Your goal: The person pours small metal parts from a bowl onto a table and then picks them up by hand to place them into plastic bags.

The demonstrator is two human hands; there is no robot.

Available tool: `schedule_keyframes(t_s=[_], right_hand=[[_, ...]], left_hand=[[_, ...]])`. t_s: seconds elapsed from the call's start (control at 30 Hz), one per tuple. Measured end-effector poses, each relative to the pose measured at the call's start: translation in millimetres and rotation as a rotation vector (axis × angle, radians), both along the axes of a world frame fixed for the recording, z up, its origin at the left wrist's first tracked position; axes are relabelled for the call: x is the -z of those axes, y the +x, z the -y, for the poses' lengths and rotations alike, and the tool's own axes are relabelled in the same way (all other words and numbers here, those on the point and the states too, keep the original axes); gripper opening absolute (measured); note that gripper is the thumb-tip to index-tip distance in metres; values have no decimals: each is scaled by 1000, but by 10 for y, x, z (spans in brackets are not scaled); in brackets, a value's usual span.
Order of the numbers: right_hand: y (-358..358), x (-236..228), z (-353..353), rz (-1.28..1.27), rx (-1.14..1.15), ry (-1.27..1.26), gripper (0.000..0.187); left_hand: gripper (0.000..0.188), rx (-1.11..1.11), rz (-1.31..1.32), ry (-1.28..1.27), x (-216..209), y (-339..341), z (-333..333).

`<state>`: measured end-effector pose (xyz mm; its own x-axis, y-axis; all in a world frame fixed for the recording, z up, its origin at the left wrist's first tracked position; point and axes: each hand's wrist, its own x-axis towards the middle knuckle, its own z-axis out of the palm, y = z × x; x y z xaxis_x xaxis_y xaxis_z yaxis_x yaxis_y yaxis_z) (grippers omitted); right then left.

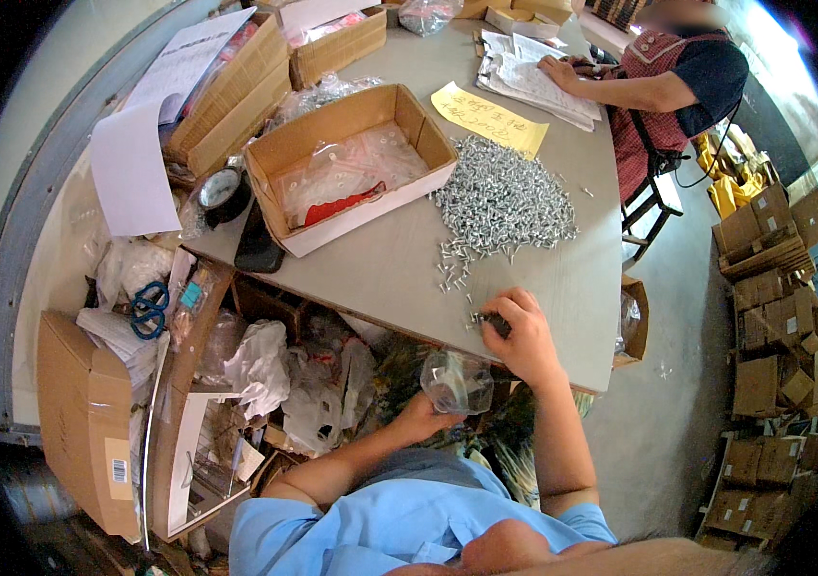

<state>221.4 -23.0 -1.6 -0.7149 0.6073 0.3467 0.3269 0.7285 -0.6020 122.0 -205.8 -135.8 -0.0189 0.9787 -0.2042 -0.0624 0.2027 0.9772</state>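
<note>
Here, left hand (pixel 420 420) pinching one clear bag (pixel 457 384), right hand (pixel 522 336) curled (grip unclear), one fastener pile (pixel 505 197).

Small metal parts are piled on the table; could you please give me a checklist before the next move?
1. Clear plastic container held in left hand: ok.
2. Right hand at the table, near its front edge: ok.
3. Small metal parts all in one pile: not ok, some lie loose toward that edge.
4. Part gripped by right hand: cannot tell.
5. Contents of the container: cannot tell.
</note>
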Motion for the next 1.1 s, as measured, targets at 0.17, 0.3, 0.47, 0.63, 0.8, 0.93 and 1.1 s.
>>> schedule_keyframes(t_s=[0.17, 0.3, 0.47, 0.63, 0.8, 0.93, 1.1], right_hand=[[101, -51, 178, 36, 98, -70, 14], [185, -143, 349, 75, -98, -236, 16], [-25, -217, 264, 32, 35, -328, 22], [-250, -70, 159, -6, 23, 133, 23], [-142, -148, 276, 170, -148, -156, 17], [-151, -254, 238, 189, -189, -402, 16], [-454, -50, -5, -22, 125, -36, 25]], left_hand=[[33, -17, -17, -103, -100, 4, -13], [35, -25, -18, -77, 32, 23, 0], [34, -109, 2, 52, 113, 63, -11], [31, -8, -60, -79, -19, 17, -38], [31, -124, 11, 94, 14, 71, 3], [32, -202, 85, 144, -42, 109, -5], [32, -34, -21, -52, 20, 29, -17]])
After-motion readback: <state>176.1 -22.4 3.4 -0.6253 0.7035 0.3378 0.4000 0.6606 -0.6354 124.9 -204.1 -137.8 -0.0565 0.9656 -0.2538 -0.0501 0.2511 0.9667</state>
